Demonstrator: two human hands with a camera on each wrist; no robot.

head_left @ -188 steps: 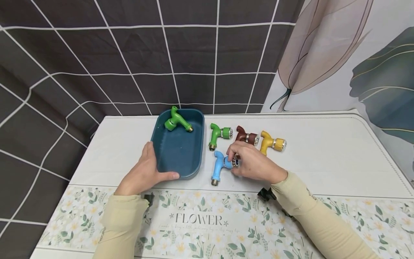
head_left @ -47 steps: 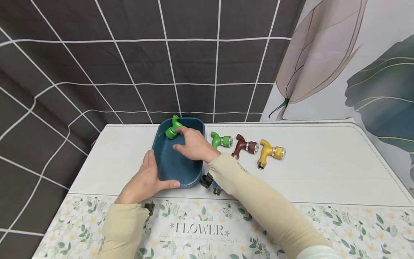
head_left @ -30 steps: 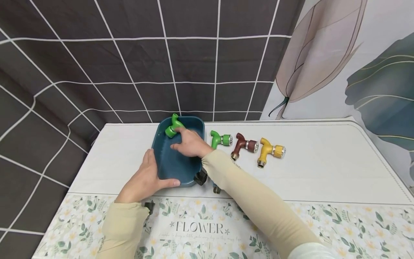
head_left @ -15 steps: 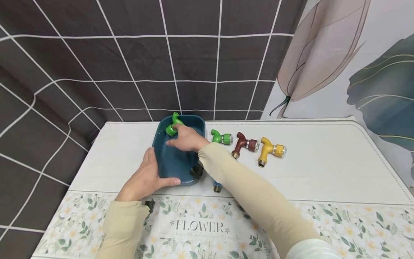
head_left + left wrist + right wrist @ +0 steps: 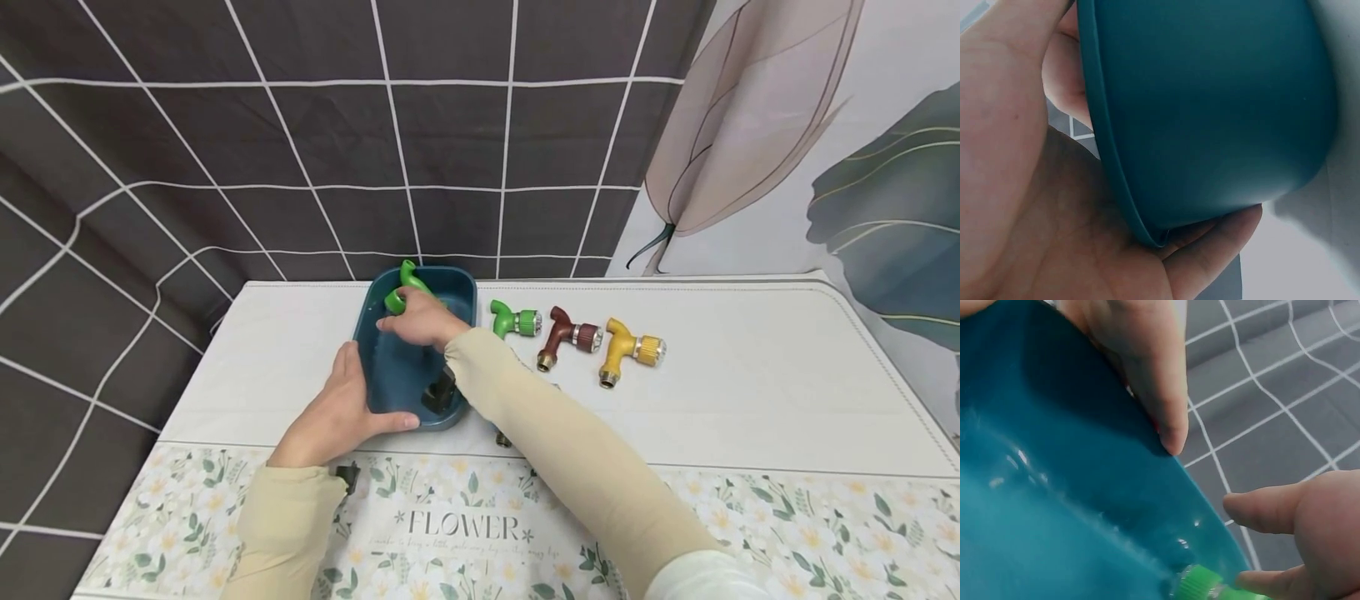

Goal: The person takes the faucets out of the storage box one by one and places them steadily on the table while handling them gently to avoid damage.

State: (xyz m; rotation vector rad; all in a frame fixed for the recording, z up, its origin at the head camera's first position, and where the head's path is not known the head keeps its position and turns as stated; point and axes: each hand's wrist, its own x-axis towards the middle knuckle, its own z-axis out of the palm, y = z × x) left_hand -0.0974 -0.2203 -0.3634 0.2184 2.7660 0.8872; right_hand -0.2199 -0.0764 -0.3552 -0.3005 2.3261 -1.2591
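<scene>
My left hand [image 5: 330, 410] grips the near left corner of a dark teal plastic tub [image 5: 397, 375]. Its thumb lies on the front rim, and the left wrist view shows the fingers [image 5: 1216, 250] against the tub's outer wall. Inside the tub's far left corner sits a bright green water tap [image 5: 415, 278]. My right hand [image 5: 422, 319] reaches over it, thumb stretched to the left. In the right wrist view one fingertip touches the tap beside its ribbed green knob [image 5: 1199, 584], while another finger stands apart from it. The palm and sleeve hide part of the tap.
Right of the tub lie a second green tap [image 5: 504, 318], a dark red tap [image 5: 558, 335] and a yellow tap [image 5: 618, 346]. A blue tap lies under my right sleeve, only its threaded metal end [image 5: 502, 439] showing. A dark tiled-pattern cloth [image 5: 450, 150] hangs behind the table.
Earlier my right hand was at the blue tap; it has since moved into the tub. Over the last second it has slid slightly left across the green tap. My left hand keeps its place.
</scene>
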